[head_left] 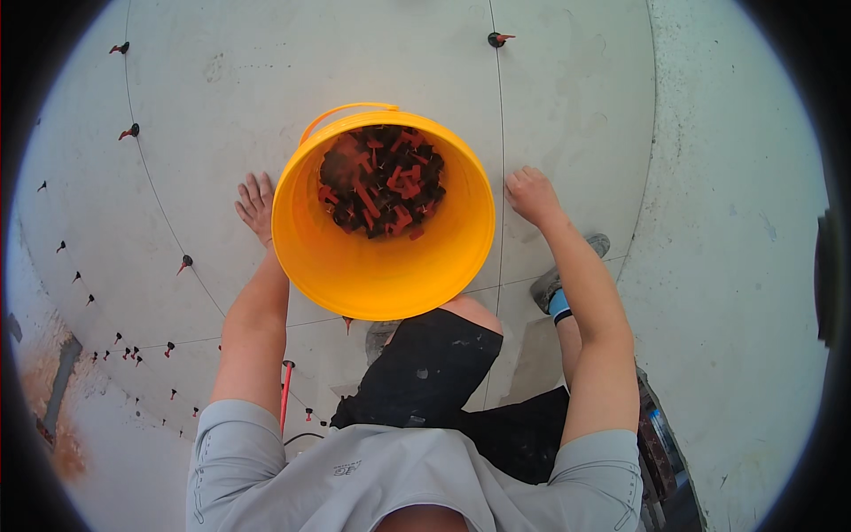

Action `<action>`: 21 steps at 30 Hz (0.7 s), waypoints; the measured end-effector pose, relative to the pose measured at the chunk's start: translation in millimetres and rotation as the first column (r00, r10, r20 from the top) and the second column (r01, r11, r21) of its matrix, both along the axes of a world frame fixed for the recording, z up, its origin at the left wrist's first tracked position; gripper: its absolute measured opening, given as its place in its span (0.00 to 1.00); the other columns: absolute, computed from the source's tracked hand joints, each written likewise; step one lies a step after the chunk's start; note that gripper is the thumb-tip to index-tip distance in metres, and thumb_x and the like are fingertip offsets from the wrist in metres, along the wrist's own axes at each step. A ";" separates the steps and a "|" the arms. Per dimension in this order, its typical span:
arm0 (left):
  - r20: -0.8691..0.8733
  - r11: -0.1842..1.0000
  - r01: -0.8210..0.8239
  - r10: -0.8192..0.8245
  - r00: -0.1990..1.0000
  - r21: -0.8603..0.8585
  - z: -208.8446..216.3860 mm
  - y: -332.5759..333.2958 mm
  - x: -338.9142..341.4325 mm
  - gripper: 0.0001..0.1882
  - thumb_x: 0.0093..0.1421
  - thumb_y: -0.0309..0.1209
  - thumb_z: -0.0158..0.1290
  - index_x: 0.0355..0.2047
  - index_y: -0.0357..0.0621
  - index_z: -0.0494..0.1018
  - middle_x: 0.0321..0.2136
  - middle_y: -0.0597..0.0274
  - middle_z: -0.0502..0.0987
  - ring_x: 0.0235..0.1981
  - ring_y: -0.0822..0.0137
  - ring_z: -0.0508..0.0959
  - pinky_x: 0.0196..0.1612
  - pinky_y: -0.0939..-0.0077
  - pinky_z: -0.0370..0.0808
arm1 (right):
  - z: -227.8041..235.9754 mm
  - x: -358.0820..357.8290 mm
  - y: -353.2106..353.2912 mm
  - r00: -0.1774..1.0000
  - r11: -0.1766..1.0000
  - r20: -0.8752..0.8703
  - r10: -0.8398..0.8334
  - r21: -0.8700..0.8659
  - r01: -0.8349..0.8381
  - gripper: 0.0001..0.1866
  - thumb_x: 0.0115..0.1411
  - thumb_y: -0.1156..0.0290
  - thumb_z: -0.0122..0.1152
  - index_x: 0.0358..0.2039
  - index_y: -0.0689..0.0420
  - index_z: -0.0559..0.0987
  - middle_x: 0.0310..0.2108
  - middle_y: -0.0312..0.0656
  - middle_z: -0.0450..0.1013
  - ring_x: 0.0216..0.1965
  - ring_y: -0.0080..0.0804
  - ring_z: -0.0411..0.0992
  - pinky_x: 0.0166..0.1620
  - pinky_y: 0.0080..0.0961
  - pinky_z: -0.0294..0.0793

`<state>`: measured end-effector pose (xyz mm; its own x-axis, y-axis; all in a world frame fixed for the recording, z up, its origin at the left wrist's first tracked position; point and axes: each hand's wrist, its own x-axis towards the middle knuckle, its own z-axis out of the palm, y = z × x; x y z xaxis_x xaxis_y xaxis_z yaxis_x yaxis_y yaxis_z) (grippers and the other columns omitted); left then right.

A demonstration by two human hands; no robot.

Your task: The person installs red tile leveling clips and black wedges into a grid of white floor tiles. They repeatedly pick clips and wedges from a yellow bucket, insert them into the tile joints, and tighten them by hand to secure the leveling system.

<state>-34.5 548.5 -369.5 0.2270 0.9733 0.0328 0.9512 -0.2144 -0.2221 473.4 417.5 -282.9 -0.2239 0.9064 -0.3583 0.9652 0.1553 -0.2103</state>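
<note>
A yellow bucket (377, 279) stands between my arms, its handle lying toward the far side. Inside is a heap of red and black tile-levelling clips (390, 184). My left hand (256, 208) rests flat on the pale tiles just left of the bucket, fingers spread and holding nothing. To the right of the bucket, my right hand (530, 193) is closed over a tile joint (502, 115). Whatever its fingers may hold is hidden beneath them.
Levelling clips stick up along the joints, one at the far side (496, 40) and several at the left, including a nearer one (185, 262). A red rod (286, 395) is beside my left arm. A pale wall (736, 222) runs along the right.
</note>
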 end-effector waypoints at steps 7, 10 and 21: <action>-0.019 0.999 -0.024 0.023 1.000 -0.040 13.6 -1.7 11.2 0.38 0.63 0.52 0.43 0.70 0.56 0.48 0.72 0.64 0.42 0.72 0.56 0.40 0.71 0.49 0.36 | -2.1 -3.6 -5.9 0.994 0.994 -0.046 -0.098 0.044 0.100 0.05 0.51 0.72 0.60 0.22 0.56 0.73 0.23 0.42 0.71 0.32 0.41 0.71 0.37 0.37 0.72; -0.082 0.999 -0.029 0.025 0.996 -0.046 17.2 -2.0 13.3 0.38 0.63 0.53 0.43 0.70 0.56 0.48 0.72 0.64 0.42 0.72 0.56 0.41 0.70 0.48 0.36 | -6.8 -4.7 -9.1 0.985 0.986 -0.087 -0.152 0.058 0.158 0.07 0.52 0.72 0.60 0.21 0.57 0.72 0.22 0.44 0.71 0.31 0.44 0.71 0.36 0.39 0.72; -0.007 0.999 0.004 -0.004 1.000 0.038 4.0 0.4 9.6 0.36 0.64 0.49 0.43 0.69 0.55 0.50 0.71 0.63 0.45 0.72 0.55 0.42 0.70 0.48 0.38 | -1.2 -6.0 3.9 0.985 0.968 0.072 -0.158 -0.184 0.169 0.07 0.54 0.67 0.60 0.27 0.57 0.76 0.30 0.45 0.76 0.37 0.45 0.74 0.40 0.40 0.75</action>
